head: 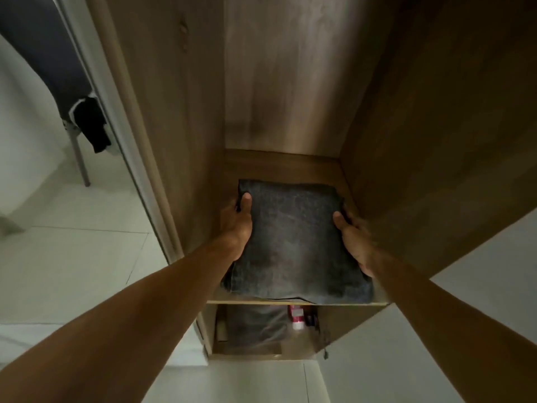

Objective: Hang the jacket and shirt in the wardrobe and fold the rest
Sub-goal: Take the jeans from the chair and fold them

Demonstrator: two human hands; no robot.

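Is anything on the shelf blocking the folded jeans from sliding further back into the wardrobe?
Nothing visible does. The folded jeans lie on the shelf, with the left hand and right hand holding their side edges. The strip of shelf behind them, to the back panel, is bare. The red-and-white container sits one compartment below.

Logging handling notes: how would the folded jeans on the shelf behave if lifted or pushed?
The folded jeans look like thick denim: probably heavyish, yet floppy. Lifted from one side they would likely unfold; the left hand and right hand grip opposite edges. Pushed, they should slide.
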